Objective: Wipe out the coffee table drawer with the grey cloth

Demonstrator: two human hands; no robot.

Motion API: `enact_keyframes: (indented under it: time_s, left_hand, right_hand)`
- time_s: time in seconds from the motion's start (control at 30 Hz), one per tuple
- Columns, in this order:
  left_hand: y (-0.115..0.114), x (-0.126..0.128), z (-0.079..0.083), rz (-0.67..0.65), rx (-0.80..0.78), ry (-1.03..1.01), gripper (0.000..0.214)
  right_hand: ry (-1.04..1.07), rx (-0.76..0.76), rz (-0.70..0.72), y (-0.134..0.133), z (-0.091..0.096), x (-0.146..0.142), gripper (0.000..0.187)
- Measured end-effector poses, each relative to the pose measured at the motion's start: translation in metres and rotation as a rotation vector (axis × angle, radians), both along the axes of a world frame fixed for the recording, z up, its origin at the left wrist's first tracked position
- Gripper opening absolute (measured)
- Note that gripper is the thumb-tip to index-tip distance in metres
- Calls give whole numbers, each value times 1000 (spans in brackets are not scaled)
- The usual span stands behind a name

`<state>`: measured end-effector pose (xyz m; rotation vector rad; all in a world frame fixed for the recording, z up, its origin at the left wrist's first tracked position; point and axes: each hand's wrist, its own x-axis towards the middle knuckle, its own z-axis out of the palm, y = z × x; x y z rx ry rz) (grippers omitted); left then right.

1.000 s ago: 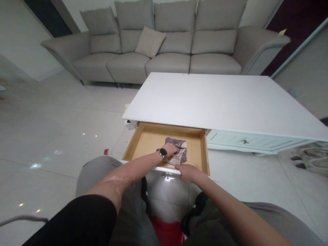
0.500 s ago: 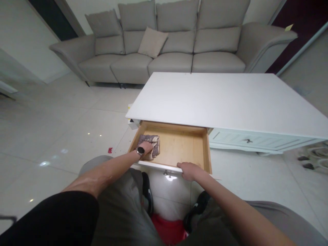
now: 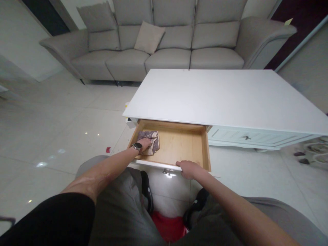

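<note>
A wooden drawer with a white front is pulled out of the white coffee table. In its left part lies a folded, patterned brown-and-beige cloth. My left hand, with a watch on the wrist, presses on the cloth with its fingers closed into it; the fingertips are partly hidden. My right hand grips the top of the drawer front, right of the drawer knob, thumb on the inner side and the other fingers curled out of sight.
Behind the table stands a long grey sofa with a beige cushion. A second, closed drawer is to the right. Something red lies between my feet, and a small red scrap is on the tiled floor.
My left hand and the cloth have shifted slightly up and left within the drawer as the whole view tilted a little. My right hand keeps its hold on the drawer front.
</note>
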<state>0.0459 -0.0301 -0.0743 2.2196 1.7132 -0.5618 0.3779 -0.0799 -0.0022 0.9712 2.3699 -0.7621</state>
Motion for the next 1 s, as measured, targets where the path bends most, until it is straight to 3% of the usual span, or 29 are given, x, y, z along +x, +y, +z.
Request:
enact_keyframes:
  time_s: [0.27, 0.37, 0.47, 0.73, 1.0]
  left_hand:
    - [31, -24, -15, 98, -3, 69, 88]
    - [43, -32, -21, 73, -20, 23, 93]
    - [51, -24, -22, 46, -31, 3, 94]
    - [62, 51, -10, -26, 66, 6, 76]
    - [75, 142, -8, -90, 108, -48, 60]
  right_hand:
    - [5, -3, -10, -1, 1, 0, 44]
    - [9, 0, -5, -1, 0, -1, 45]
    - [7, -5, -1, -1, -2, -1, 46]
    - [16, -10, 17, -1, -7, -4, 47]
    - [-3, -16, 23, 0, -6, -5, 49]
